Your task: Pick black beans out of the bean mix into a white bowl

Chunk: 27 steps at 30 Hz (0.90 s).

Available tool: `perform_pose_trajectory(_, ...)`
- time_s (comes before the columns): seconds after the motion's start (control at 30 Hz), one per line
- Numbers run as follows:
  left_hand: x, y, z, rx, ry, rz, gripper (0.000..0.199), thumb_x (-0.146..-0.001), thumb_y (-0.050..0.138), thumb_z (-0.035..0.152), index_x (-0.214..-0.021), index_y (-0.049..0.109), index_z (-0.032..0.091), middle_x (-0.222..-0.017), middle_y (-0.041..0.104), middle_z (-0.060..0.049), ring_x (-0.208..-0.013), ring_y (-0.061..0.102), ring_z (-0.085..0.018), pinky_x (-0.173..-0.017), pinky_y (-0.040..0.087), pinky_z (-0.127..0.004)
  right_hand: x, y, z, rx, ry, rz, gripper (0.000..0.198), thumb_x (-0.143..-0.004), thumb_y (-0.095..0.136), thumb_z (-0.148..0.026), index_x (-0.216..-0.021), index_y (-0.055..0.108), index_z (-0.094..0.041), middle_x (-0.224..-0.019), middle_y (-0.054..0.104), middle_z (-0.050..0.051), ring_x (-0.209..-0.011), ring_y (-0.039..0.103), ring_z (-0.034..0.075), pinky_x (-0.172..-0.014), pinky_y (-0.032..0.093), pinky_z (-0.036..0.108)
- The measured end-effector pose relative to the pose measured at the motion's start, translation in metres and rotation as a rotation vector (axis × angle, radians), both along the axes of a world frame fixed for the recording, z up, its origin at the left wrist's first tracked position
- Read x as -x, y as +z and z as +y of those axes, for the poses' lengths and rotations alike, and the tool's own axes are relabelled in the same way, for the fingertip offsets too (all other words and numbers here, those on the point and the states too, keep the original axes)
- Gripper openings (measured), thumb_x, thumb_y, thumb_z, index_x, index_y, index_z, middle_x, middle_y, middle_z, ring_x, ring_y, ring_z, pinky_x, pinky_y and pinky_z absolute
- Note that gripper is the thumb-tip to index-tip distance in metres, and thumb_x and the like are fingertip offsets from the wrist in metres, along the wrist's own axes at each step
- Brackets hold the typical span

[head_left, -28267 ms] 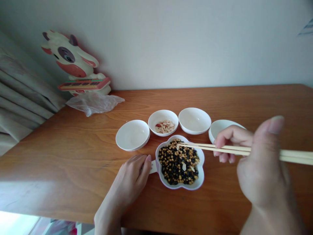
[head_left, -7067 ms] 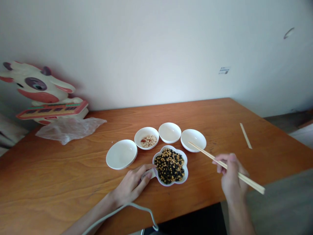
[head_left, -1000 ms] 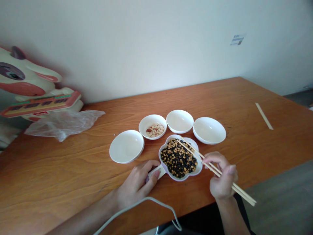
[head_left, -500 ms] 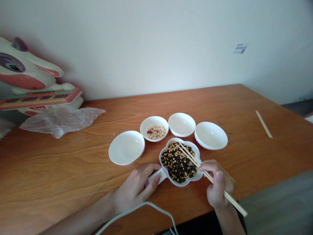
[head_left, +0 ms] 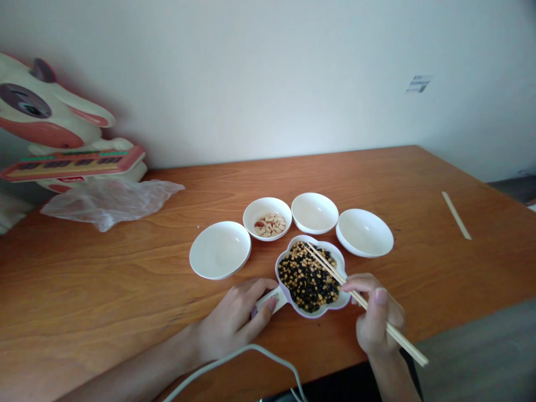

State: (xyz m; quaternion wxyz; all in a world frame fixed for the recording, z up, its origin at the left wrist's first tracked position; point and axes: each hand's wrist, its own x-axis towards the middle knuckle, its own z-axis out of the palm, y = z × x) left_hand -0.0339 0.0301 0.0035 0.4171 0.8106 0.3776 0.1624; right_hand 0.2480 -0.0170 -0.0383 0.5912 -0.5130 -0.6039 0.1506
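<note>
A flower-shaped white dish [head_left: 344,304] with a lilac rim and a short handle sits on the table, filled with mixed black and yellow beans [head_left: 307,279]. My left hand [head_left: 240,318] is closed round its handle. In my right hand [head_left: 379,315] is a pair of wooden chopsticks [head_left: 329,269], held between thumb and fingers, their tips down among the beans at the dish's far side. Whether the tips pinch a bean is too small to tell. Just behind the dish, a white bowl [head_left: 248,212] contains pale peanut pieces [head_left: 271,225] and a reddish one.
Three other white bowls, the left bowl [head_left: 220,251], the back bowl [head_left: 315,212] and the right bowl [head_left: 364,233], curve around the dish. A cow-shaped toy keyboard [head_left: 79,162] and a clear plastic bag [head_left: 113,206] occupy the left. Far right lies a paper strip [head_left: 456,216]. A pale cable [head_left: 255,349] crosses the foreground.
The whole view has shifted slightly, with things a little further right in the picture. Both hands keep their grips, and the chopstick tips stay among the beans.
</note>
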Motion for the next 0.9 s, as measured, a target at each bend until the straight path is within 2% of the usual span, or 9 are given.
perform_pose_trajectory(0.1,0.0003,-0.0007,0.0003,0.003,-0.009,0.003,0.025,-0.105,0.040,0.036,-0.122,0.055,0.024,-0.112,0.069,-0.004,-0.100,0.066,-0.018,-0.093,0.050,-0.029,-0.0004,-0.0010,-0.0019,0.000,-0.010,0.014,0.045,-0.107,0.028,-0.027,-0.092,0.070,-0.020,-0.089,0.067,0.006,-0.069,0.059,0.016,-0.055,0.044,0.030)
perform_pose_trajectory(0.33,0.0000,0.0000,0.0001,0.019,-0.012,0.010,0.024,-0.106,0.041,0.035,-0.122,0.054,0.024,-0.113,0.068,-0.004,-0.101,0.065,-0.018,-0.094,0.050,-0.030,-0.0011,-0.0021,-0.0035,-0.017,-0.021,0.030,0.047,-0.106,0.028,-0.029,-0.090,0.070,-0.019,-0.087,0.067,0.008,-0.068,0.060,0.017,-0.055,0.045,0.031)
perform_pose_trajectory(0.57,0.0000,0.0003,0.0004,0.019,-0.010,0.006,0.024,-0.105,0.041,0.035,-0.121,0.055,0.024,-0.113,0.069,-0.004,-0.100,0.066,-0.018,-0.093,0.050,-0.029,-0.0003,0.0029,-0.0009,0.013,0.024,-0.003,0.043,-0.105,0.030,-0.030,-0.093,0.070,-0.021,-0.090,0.068,0.008,-0.083,0.065,0.021,-0.065,0.049,0.034)
perform_pose_trajectory(0.9,0.0002,-0.0012,0.0005,0.006,-0.001,-0.002,0.025,-0.104,0.042,0.036,-0.119,0.057,0.023,-0.108,0.069,-0.005,-0.097,0.067,-0.018,-0.092,0.052,-0.029,-0.0018,0.0011,0.0024,0.005,0.053,-0.039,0.036,-0.104,0.035,-0.026,-0.094,0.069,-0.021,-0.089,0.067,0.007,-0.083,0.064,0.020,-0.068,0.048,0.034)
